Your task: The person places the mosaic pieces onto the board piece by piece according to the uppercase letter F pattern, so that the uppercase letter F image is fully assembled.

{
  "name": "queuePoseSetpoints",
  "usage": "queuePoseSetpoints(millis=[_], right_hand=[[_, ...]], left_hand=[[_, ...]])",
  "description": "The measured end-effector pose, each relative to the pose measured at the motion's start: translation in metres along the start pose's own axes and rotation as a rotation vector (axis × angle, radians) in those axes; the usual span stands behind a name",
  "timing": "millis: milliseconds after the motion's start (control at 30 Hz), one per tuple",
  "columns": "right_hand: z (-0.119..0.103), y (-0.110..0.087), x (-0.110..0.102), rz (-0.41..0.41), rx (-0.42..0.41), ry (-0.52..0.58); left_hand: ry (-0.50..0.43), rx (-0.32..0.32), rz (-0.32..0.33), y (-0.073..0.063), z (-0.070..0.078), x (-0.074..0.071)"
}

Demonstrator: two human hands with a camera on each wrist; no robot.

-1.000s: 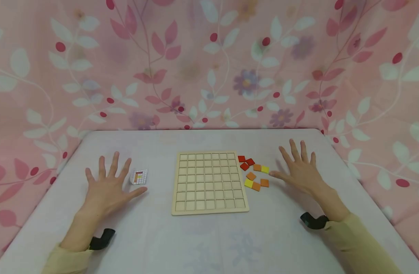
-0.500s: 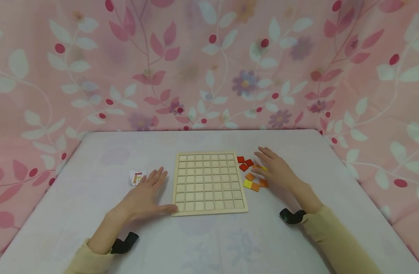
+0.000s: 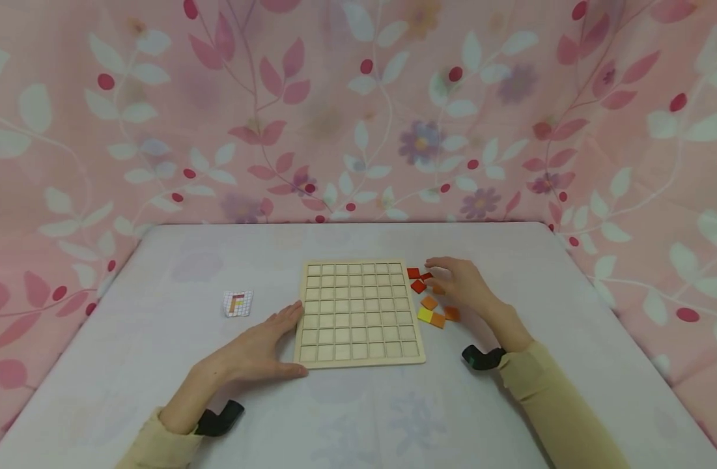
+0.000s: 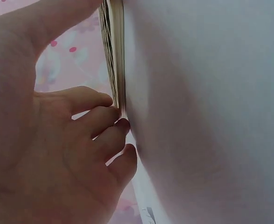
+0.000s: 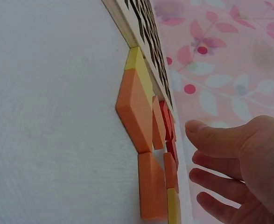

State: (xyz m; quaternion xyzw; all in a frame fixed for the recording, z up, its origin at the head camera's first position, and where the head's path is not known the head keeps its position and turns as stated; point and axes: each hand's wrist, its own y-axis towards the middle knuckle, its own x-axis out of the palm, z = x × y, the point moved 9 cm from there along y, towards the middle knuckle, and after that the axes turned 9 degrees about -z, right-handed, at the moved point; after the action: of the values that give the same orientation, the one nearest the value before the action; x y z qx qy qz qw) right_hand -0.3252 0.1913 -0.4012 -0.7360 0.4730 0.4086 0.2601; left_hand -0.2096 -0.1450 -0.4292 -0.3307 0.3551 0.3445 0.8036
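A square wooden grid board lies flat on the table. My left hand rests at its left side; the fingertips touch the left edge and the thumb lies by the near-left corner. In the left wrist view the straight fingers meet the side of the board. My right hand hovers over the loose tiles right of the board, fingers loosely bent, holding nothing. Red tiles, orange tiles and a yellow tile lie there. A second yellow tile shows in the right wrist view, hidden in the head view.
A small card printed with a grid and coloured squares lies left of the board. White cloth covers the table. A pink floral curtain stands behind and at both sides.
Both hands have moved inward from spread positions. The left hand has come to the board's left edge; the right hand has moved left over the tiles, its fingers bending.
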Motion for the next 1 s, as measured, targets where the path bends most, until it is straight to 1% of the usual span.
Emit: queuePoseSetpoints(millis=[133,300,400,633,833,1000], right_hand=[[0.002,0.0,0.004,-0.005,0.008,0.016],[0.003,0.0,0.005,0.009,-0.007,0.023],[0.004,-0.001,0.007,0.015,-0.016,0.015],[0.009,0.001,0.009,0.036,-0.009,-0.01],[0.01,0.0,0.007,0.054,-0.012,-0.005],[0.014,-0.001,0.006,0.064,0.023,-0.002]], left_hand=[[-0.005,-0.004,0.006,0.0,0.0,0.0],[-0.009,-0.003,0.021,-0.001,0.0,-0.002],[0.0,0.003,0.027,-0.001,0.001,-0.002],[0.019,-0.006,0.034,-0.001,0.001,-0.003],[0.027,-0.013,0.043,-0.001,0.003,-0.003],[0.027,-0.023,0.041,0.0,0.005,-0.001]])
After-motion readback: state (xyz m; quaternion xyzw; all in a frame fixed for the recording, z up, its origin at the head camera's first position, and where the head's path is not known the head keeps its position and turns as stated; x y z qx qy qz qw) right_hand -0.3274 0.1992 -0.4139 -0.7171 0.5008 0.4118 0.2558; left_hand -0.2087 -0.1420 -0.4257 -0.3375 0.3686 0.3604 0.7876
